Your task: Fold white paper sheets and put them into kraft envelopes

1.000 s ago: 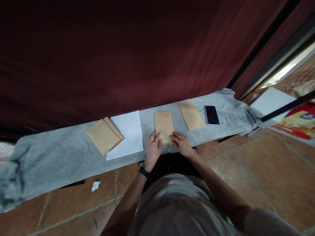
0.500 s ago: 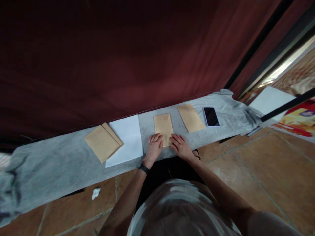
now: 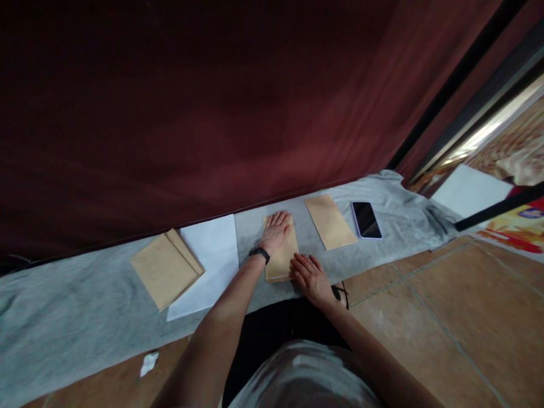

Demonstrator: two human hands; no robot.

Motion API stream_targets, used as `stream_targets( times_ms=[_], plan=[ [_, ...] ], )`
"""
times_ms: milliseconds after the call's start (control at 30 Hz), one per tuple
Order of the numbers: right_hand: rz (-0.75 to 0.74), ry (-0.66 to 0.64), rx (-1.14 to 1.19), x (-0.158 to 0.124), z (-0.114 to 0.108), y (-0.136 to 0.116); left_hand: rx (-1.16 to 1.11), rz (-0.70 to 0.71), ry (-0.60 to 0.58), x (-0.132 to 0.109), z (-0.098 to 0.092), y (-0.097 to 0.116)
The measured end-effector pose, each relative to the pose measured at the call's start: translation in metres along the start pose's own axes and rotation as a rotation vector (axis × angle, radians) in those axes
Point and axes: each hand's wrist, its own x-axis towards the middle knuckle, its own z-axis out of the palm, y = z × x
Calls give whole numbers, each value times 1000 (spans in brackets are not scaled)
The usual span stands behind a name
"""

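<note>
Brown envelope [image 3: 283,262] flat on worktop [image 3: 97,300], just below frame centre: looks light, bendable, easily creased; best held by its long edges. Right hand [image 3: 312,279] at its near right corner, left hand [image 3: 277,229] palm-down farther up; each grip unclosed, fingers extended.

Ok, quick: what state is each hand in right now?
Left hand: open, laid on the middle brown envelope, not gripping.
Right hand: open, at that envelope's right edge near the body, no grip visible.
</note>
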Motion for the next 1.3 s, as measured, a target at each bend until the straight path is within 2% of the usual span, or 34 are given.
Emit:
stream_targets(
  times_ms=[167, 433, 600, 933, 1300],
  plan=[
    [1, -21, 8, 1, 0, 0, 19, 65, -46, -6, 8, -2],
    [-1, -27, 11, 0, 1, 0, 43, 173, -88, -25, 3, 5],
    [-7, -7, 22, 0, 2, 1, 25, 241, -110, -46, -1, 12],
    [33, 2, 121, 2, 0, 6, -42, 303, -164, -87, 5, 13],
    [43, 28, 172, 2, -1, 6, -101, 367, -198, -138, -13, 19]
  ],
)
